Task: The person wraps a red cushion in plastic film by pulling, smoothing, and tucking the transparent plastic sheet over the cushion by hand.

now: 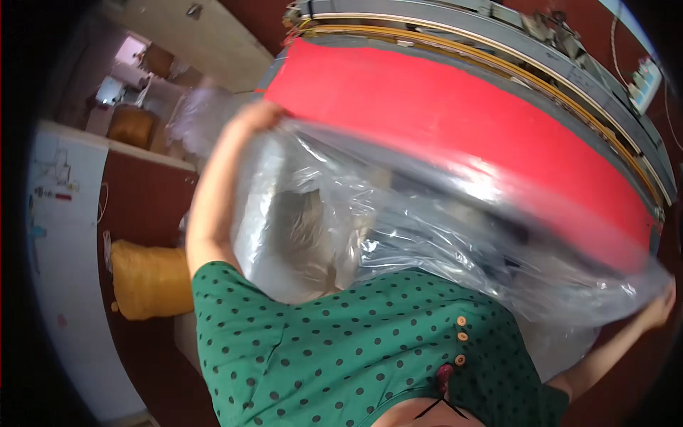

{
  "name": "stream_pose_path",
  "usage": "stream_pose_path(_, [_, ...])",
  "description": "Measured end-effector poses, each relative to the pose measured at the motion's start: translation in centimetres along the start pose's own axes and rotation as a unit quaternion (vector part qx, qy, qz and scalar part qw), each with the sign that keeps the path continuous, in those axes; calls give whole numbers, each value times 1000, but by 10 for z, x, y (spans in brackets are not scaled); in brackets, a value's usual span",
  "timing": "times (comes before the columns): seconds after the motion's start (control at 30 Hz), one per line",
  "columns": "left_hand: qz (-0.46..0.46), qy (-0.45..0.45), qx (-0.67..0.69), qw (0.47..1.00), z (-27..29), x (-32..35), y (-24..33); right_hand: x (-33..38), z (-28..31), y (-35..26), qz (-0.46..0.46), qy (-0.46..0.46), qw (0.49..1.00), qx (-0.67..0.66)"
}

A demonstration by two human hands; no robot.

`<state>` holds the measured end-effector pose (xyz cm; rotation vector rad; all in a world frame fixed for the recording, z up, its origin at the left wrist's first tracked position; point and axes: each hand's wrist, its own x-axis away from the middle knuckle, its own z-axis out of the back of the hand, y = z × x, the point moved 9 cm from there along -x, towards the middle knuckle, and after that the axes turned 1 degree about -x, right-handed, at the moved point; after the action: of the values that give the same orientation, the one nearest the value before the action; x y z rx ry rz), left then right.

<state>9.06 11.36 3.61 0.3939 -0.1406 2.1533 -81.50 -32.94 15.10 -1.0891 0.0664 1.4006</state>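
A wide sheet of clear plastic film (pixel 427 242) stretches across in front of my body, wrinkled and shiny. Its far edge runs between my two hands and overlaps the near side of a bright red panel (pixel 441 107), which lies on a long machine bed. My left hand (pixel 260 117), somewhat blurred, grips the film's corner by the panel's left end. At the far right, my right hand (pixel 663 302) is closed on the other corner, below the panel's right end. The folds partly hide what lies beneath the film.
Behind the panel run a grey metal rail (pixel 455 28) and orange-yellow strips. A power strip (pixel 644 85) with a cord hangs at upper right. To the left are a yellow sack-like bundle (pixel 149 279), a white board (pixel 71 249) and a doorway onto another room.
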Motion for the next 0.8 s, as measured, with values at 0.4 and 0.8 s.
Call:
stream_pose_path(0.4, [-61,481,-77,871,26,-93,30,68,-186,-34,-107,-305,889,-325])
stream_pose_path(0.8, [51,268,118,955,9,-65,115,107,-149,-108,26,-527,811,-253])
